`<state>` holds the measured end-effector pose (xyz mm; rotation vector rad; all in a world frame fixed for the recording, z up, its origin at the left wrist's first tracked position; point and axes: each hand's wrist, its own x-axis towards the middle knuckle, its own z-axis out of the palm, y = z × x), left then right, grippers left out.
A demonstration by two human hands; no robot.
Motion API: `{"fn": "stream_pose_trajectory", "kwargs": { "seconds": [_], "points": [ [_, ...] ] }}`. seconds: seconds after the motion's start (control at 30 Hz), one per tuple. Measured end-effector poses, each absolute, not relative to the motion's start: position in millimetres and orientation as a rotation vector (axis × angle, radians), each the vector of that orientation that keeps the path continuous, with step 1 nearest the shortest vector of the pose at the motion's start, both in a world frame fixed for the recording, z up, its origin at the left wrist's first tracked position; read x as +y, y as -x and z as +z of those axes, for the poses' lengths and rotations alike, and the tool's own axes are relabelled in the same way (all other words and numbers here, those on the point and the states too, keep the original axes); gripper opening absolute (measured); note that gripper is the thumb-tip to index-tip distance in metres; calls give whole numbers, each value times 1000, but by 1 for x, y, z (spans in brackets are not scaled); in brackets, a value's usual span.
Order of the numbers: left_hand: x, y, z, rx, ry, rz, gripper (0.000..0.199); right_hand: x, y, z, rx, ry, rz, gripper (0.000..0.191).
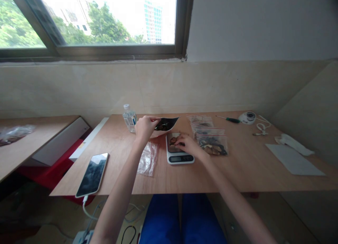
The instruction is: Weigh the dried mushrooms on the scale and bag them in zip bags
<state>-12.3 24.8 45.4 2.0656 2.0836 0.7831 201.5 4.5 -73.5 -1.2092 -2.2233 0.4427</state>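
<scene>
My left hand [146, 127] is closed on the edge of an open pouch [171, 123], holding it tilted above the table, its mouth facing me and dark pieces inside. Below it stands a small white kitchen scale [180, 159], its dark display facing me. On the scale's plate lie brown dried pieces [173, 140], perhaps mushroom. Over that plate, my right hand [188, 145] has its fingers pinched at a dark brown piece, partly hidden by the fingers. Just right of the scale are filled zip bags [212, 145] of similar dark brown pieces.
Clear plastic bags [148, 159] lie left of the scale, near a water bottle [129, 118]. A phone [92, 174] on a cable rests at the front left edge. To the right are a screwdriver [232, 120], a dome camera [247, 117] and a white sheet [294, 159].
</scene>
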Motion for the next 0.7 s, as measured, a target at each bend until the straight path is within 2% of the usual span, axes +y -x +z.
{"fn": "stream_pose_trajectory", "kwargs": {
  "seconds": [0.1, 0.23, 0.33, 0.5, 0.7],
  "points": [
    [24, 12, 45, 2093, -2053, 776, 34, 0, -201, -80, -2364, 1275, 218, 13],
    [24, 12, 44, 2073, -2075, 788, 33, -6, -201, -77, -2424, 1303, 119, 21],
    [23, 11, 44, 2062, -2074, 800, 32, -13, -200, -58, -2281, 1214, 154, 30],
    [20, 7, 44, 2040, -2083, 782, 31, -25, -195, 0, -1946, 972, 311, 32],
    [18, 4, 45, 2018, -2061, 768, 32, -9, -166, 30, -2220, 944, 391, 37]
  ]
}}
